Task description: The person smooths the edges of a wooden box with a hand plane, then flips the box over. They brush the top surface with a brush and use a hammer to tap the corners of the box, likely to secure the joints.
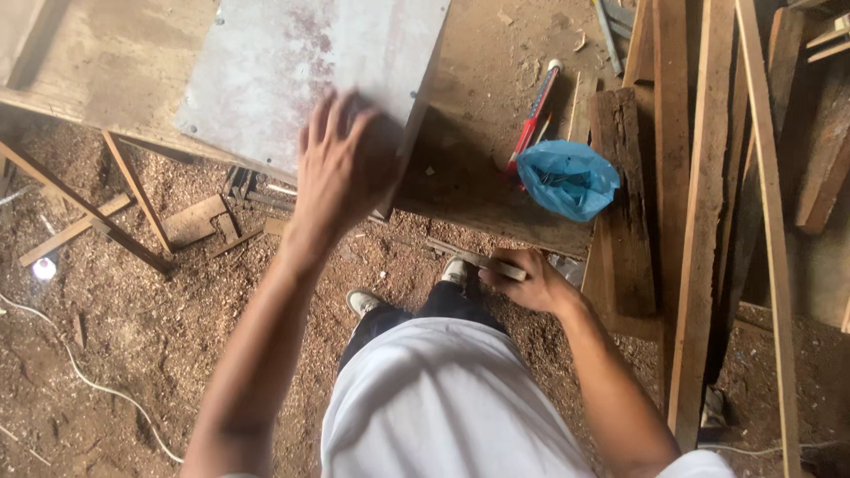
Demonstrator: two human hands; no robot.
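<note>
The left hand (pixel 341 173) lies flat, fingers spread, on the near corner of a grey board (pixel 301 75) that rests on a wooden workbench (pixel 478 177) at twelve o'clock. The right hand (pixel 531 279), at three o'clock from the left and well apart from it, is closed around a thin strip of wood (pixel 474 258) at the bench's near edge. A blue plastic bag (pixel 567 177) sits on the bench at one o'clock, just beside a red-handled tool (pixel 536 111). Sawdust (pixel 159 319) covers the floor.
</note>
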